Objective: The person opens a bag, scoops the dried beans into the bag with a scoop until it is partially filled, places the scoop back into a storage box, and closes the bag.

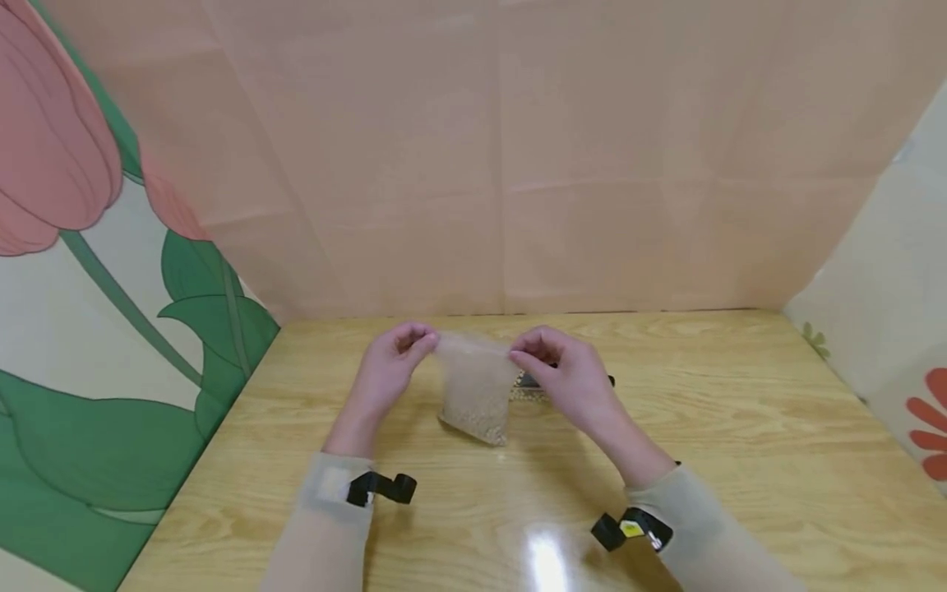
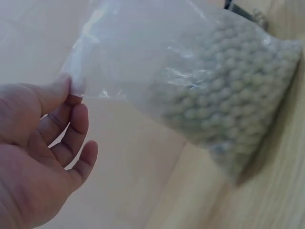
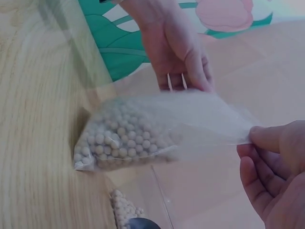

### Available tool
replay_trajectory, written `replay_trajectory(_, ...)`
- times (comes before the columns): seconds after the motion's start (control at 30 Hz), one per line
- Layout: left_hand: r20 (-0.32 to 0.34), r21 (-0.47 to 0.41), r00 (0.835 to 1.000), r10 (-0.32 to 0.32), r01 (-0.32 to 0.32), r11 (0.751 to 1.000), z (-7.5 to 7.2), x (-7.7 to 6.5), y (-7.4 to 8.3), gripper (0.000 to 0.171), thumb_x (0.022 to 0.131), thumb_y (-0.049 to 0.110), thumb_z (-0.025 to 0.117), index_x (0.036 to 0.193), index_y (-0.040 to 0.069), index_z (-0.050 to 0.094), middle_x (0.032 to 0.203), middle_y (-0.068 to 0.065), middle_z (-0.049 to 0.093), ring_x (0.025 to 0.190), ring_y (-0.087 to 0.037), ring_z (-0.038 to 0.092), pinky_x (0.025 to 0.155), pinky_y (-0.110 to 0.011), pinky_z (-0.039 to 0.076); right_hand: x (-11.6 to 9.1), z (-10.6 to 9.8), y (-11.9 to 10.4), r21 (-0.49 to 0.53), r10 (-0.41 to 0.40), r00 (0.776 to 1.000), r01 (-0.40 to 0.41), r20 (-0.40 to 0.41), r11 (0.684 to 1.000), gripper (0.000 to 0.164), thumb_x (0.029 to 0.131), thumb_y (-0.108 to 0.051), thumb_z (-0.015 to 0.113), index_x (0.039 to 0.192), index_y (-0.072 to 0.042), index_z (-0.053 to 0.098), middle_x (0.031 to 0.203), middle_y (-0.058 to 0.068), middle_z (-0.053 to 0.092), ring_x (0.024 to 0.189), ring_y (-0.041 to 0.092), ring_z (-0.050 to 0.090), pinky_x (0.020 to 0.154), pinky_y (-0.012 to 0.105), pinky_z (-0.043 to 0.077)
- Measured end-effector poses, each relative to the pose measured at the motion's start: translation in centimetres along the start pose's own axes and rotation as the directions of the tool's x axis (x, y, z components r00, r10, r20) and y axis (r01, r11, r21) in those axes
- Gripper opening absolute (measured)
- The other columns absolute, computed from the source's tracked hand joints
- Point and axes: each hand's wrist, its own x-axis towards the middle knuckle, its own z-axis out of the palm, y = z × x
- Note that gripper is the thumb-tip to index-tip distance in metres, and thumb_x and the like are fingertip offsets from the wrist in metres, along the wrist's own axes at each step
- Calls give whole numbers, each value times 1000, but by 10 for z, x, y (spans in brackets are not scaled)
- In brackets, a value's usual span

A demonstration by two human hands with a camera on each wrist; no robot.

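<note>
A clear plastic bag of small pale round beads hangs between my two hands, its lower end at the wooden table. My left hand pinches one top corner between thumb and forefinger; the left wrist view shows its other fingers loosely bent beneath the plastic. At the opposite top corner, my right hand pinches the film in the same manner. The beads lie gathered in the bottom of the bag, while its upper part is thin and see-through.
Behind the right hand sits a pile of similar beads with a dark object on it, partly hidden; a clear wall seems to enclose them. The wooden table meets a pink backdrop behind, with a flower-printed panel at left.
</note>
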Motion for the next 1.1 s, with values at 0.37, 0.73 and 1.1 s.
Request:
replay_trajectory(0.37,24,117,990,139,-141,983,-13,-4,11,14,108,22,74,111,10,80,106,-4,75,117,-25,66,106,-53,49,6,-6,5,90,42,999,-40,-11,995,8,100,-14,84,108,-13,84,101,1,82,93,31,78,75,26,60)
replay_trajectory(0.73,23,131,985,169,-171,977,-13,-2,2,13,109,22,71,111,11,78,103,-3,74,120,-25,67,108,-54,50,11,7,5,49,100,992,-104,77,993,21,100,-25,85,118,-14,83,105,1,77,92,22,70,73,30,57)
replay_trajectory(1.1,110,92,992,63,-73,993,-16,-2,-1,17,110,26,71,115,11,77,112,-4,75,118,-25,69,112,-55,49,11,12,5,61,134,990,-136,42,989,11,102,-25,83,108,-17,87,103,-1,77,90,22,68,72,32,55)
